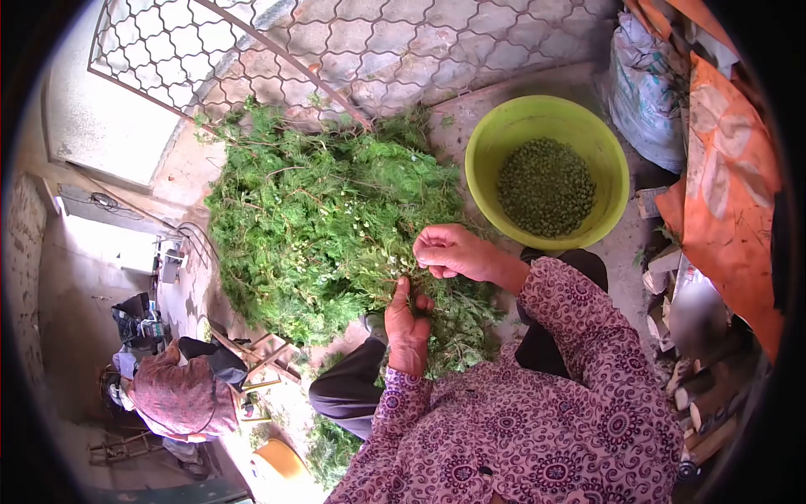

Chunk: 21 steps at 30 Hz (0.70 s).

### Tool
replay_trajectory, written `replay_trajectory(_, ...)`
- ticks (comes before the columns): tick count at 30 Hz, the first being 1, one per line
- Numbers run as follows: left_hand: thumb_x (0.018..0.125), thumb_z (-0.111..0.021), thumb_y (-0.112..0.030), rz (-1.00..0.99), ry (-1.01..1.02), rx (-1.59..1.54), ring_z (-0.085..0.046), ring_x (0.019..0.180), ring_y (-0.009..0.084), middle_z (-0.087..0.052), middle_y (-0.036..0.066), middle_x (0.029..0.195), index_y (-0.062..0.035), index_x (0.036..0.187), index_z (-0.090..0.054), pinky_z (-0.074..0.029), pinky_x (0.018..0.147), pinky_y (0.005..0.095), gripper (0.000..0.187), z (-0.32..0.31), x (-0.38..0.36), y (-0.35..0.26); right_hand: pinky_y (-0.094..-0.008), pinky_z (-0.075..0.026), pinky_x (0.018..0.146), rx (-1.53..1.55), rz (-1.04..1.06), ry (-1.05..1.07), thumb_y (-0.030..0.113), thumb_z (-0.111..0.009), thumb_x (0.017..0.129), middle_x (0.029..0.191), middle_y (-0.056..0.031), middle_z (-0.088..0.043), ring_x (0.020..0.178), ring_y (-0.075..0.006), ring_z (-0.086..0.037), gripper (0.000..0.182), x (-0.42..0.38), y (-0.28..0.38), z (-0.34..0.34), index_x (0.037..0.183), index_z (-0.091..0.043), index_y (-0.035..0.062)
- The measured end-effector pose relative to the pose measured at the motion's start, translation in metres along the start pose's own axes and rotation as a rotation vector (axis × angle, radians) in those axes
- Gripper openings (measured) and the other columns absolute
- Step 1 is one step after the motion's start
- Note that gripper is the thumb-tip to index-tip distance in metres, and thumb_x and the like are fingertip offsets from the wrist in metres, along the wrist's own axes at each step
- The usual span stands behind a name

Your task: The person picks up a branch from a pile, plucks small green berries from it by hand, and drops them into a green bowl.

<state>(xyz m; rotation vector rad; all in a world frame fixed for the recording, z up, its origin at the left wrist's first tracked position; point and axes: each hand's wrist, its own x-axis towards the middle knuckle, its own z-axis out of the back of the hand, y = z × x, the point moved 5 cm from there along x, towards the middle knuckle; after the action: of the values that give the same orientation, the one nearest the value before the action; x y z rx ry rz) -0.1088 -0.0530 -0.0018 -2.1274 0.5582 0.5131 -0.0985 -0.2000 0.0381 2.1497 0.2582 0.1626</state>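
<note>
A large heap of feathery evergreen branches (319,218), dotted with small pale green cones or berries, lies on the ground before me. My left hand (408,329) is closed around a leafy sprig (388,267) at the heap's near right edge, thumb pointing up. Just above and to the right, my right hand (453,252) has its thumb and fingertips pinched together close to the sprig. Whatever is between those fingertips is too small to make out. Beyond my right hand stands a yellow-green tub (617,189), its bottom covered with small round green cones or berries (547,186).
A metal lattice (336,50) leans at the back. To the right are a white woven sack (642,92), an orange sheet (726,210) and stacked firewood (705,395). Another person (185,391) sits at lower left, near a yellow-orange container (285,466).
</note>
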Motion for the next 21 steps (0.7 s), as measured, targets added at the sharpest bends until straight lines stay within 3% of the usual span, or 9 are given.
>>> replay_trajectory(2, 0.081, -0.06, -0.018, -0.014, 0.006, 0.014, -0.039, 0.052, 0.0114, -0.05, -0.002, 0.07, -0.0104, 0.088, -0.054, -0.034, 0.05, 0.0263, 0.012, 0.002, 0.0, 0.002, -0.0204, -0.037, 0.043, -0.191, 0.073, -0.06, 0.018, -0.062, 0.077, 0.072, -0.0042, -0.055, 0.055, -0.0078, -0.052, 0.024, 0.0, 0.001, 0.003, 0.088, -0.053, -0.0005)
replay_trajectory(3, 0.081, -0.06, -0.017, -0.087, 0.013, 0.11, -0.042, 0.054, 0.0103, -0.052, -0.002, 0.072, -0.0099, 0.09, -0.055, -0.035, 0.05, 0.0253, 0.012, 0.002, -0.001, 0.001, -0.0215, -0.039, 0.044, -0.379, 0.146, -0.119, 0.017, -0.064, 0.075, 0.069, -0.004, -0.056, 0.056, -0.0077, -0.052, 0.023, -0.001, 0.006, 0.004, 0.087, -0.054, -0.0008)
replay_trajectory(4, 0.081, -0.061, -0.015, -0.159, 0.02, 0.206, -0.044, 0.056, 0.0091, -0.053, -0.002, 0.074, -0.0094, 0.091, -0.055, -0.036, 0.049, 0.0243, 0.013, 0.001, -0.002, -0.001, -0.0215, -0.039, 0.044, -0.379, 0.145, -0.12, 0.017, -0.064, 0.075, 0.069, -0.004, -0.056, 0.056, -0.0077, -0.052, 0.023, 0.0, 0.003, 0.006, 0.087, -0.054, -0.0008)
replay_trajectory(6, 0.081, -0.061, -0.014, -0.208, 0.006, 0.283, -0.046, 0.058, 0.008, -0.055, -0.003, 0.075, -0.0089, 0.09, -0.056, -0.036, 0.048, 0.0233, 0.012, -0.003, -0.005, -0.001, -0.0205, -0.04, 0.048, -0.794, 0.39, -0.116, 0.013, -0.064, 0.075, 0.072, -0.0049, -0.056, 0.059, -0.006, -0.051, 0.021, 0.0, 0.009, 0.003, 0.087, -0.055, -0.0019)
replay_trajectory(9, 0.08, -0.061, -0.012, -0.291, 0.021, 0.376, -0.05, 0.061, 0.0058, -0.057, -0.003, 0.077, -0.0081, 0.087, -0.057, -0.037, 0.048, 0.0224, 0.009, -0.012, -0.012, -0.005, -0.0209, -0.04, 0.048, -0.956, 0.335, -0.083, 0.012, -0.065, 0.073, 0.068, -0.0048, -0.056, 0.058, -0.005, -0.052, 0.019, -0.004, 0.011, 0.001, 0.082, -0.056, -0.0027)
replay_trajectory(13, 0.08, -0.061, -0.012, -0.256, 0.01, 0.327, -0.048, 0.058, 0.0077, -0.056, -0.001, 0.075, -0.0075, 0.088, -0.056, -0.036, 0.047, 0.0219, 0.01, -0.013, -0.012, -0.005, -0.0212, -0.04, 0.047, -0.598, 0.109, -0.087, 0.011, -0.063, 0.075, 0.065, -0.0043, -0.055, 0.056, -0.0068, -0.052, 0.016, -0.007, 0.011, -0.001, 0.081, -0.055, -0.0015)
replay_trajectory(15, 0.08, -0.061, -0.012, -0.222, 0.011, 0.266, -0.047, 0.056, 0.0089, -0.055, -0.001, 0.073, -0.0072, 0.088, -0.056, -0.036, 0.047, 0.0221, 0.011, -0.013, -0.011, -0.005, -0.0213, -0.038, 0.045, -0.145, -0.018, -0.093, 0.01, -0.059, 0.078, 0.065, -0.004, -0.053, 0.057, -0.0079, -0.051, 0.012, -0.006, 0.008, 0.006, 0.082, -0.054, 0.0003)
replay_trajectory(19, 0.081, -0.061, -0.015, -0.107, -0.003, 0.126, -0.039, 0.051, 0.0123, -0.05, 0.0, 0.069, -0.0065, 0.086, -0.054, -0.035, 0.046, 0.0268, 0.012, -0.007, -0.007, -0.001, -0.0193, -0.035, 0.044, 0.103, 0.046, -0.178, 0.006, -0.055, 0.08, 0.07, -0.0042, -0.054, 0.058, -0.008, -0.051, 0.008, -0.004, 0.025, 0.022, 0.086, -0.051, 0.002)
replay_trajectory(21, 0.081, -0.061, -0.016, -0.071, -0.025, 0.073, -0.037, 0.05, 0.013, -0.048, 0.0, 0.068, -0.0066, 0.086, -0.054, -0.034, 0.047, 0.0283, 0.013, -0.004, -0.006, 0.0, -0.018, -0.036, 0.047, -0.041, 0.054, -0.166, 0.006, -0.056, 0.08, 0.071, -0.0036, -0.054, 0.061, -0.0072, -0.051, 0.009, -0.008, 0.027, 0.02, 0.086, -0.053, 0.0019)
